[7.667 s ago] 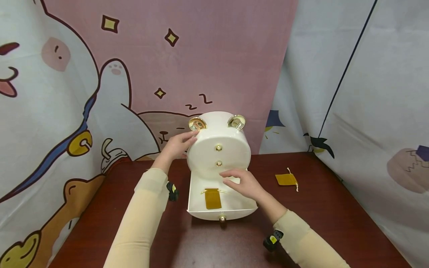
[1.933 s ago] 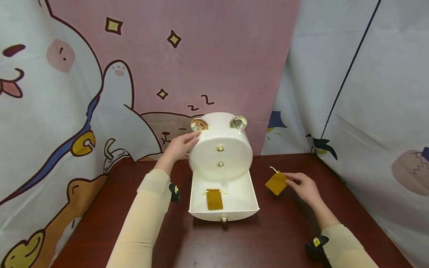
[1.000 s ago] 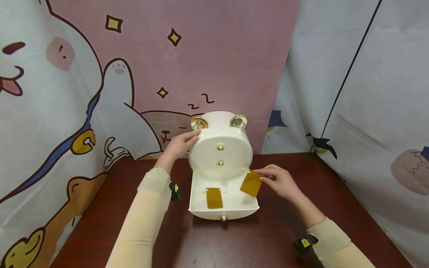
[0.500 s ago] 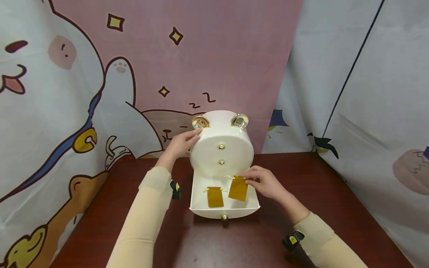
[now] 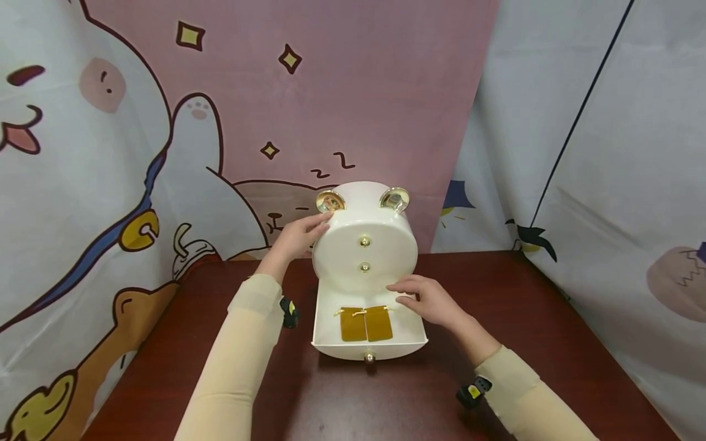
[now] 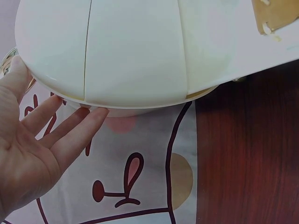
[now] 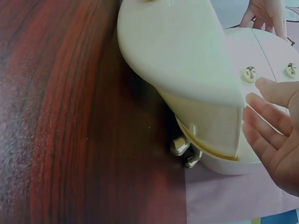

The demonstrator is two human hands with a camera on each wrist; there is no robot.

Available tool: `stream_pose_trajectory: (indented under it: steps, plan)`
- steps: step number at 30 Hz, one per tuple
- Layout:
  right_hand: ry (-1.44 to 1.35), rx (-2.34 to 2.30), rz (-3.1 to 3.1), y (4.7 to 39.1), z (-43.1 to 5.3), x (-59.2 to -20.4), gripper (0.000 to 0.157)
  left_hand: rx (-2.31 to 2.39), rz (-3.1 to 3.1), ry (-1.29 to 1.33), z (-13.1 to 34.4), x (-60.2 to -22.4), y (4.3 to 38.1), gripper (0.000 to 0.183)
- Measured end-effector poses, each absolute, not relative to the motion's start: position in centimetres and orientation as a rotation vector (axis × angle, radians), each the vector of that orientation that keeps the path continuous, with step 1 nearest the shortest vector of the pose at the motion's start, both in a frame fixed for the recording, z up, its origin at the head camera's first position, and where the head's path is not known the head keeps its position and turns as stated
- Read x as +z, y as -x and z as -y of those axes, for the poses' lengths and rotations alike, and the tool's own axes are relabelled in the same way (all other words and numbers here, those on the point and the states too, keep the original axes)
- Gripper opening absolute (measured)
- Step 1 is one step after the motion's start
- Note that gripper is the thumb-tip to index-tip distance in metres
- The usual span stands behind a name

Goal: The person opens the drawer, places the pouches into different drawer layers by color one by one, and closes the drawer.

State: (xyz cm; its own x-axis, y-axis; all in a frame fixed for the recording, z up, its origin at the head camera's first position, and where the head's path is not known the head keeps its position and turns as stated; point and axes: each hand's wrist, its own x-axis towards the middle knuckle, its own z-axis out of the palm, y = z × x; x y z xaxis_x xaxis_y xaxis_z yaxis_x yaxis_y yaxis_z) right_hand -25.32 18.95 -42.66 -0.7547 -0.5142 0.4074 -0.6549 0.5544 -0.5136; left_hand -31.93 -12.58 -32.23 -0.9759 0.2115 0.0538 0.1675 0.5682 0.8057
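A white rounded box point(image 5: 336, 251) with two gold ears stands on the table, its bottom drawer point(image 5: 410, 331) pulled out toward me. Inside the drawer two mustard drawstring pouches lie flat side by side, a left pouch point(image 5: 353, 326) and a right pouch point(image 5: 379, 324). My left hand point(image 5: 296, 240) touches the box's upper left side below the ear; the left wrist view shows its fingertips point(image 6: 100, 114) along the box edge. Over the drawer's right side hovers my right hand point(image 5: 432, 301), holding nothing, fingers apart from the pouches. In the right wrist view its fingers point(image 7: 268, 119) are loosely bent.
The dark red-brown table point(image 5: 485, 294) extends on both sides of the box. Gold knobs sit on the two upper drawer fronts point(image 5: 380, 254), and another knob point(image 5: 369, 357) is on the pulled-out drawer. A cartoon-printed cloth point(image 5: 386, 110) hangs close behind.
The right pouch lay on the table at right; my right hand pinched it, carried it left, laid it beside the other pouch and let go. My left hand stays on the box.
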Motion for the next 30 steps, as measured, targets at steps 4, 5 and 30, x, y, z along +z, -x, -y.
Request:
stream_pose_trajectory:
  steps: [4, 5, 30]
  plan:
    - [-1.013, 1.006, 2.591, 25.0, -19.2, -42.7, 0.028, 1.4, -2.744, -0.323, 12.6, -32.2, 31.9, 0.046]
    - [-1.029, 1.003, 2.588, 24.9, -19.3, -42.6, 0.027, 1.398, -2.745, -0.324, 12.6, -32.2, 32.0, 0.046]
    - [-1.397, 1.104, 2.516, 18.4, -18.6, -41.0, 0.028, 1.372, -2.763, -0.346, 12.7, -32.4, 32.1, 0.046]
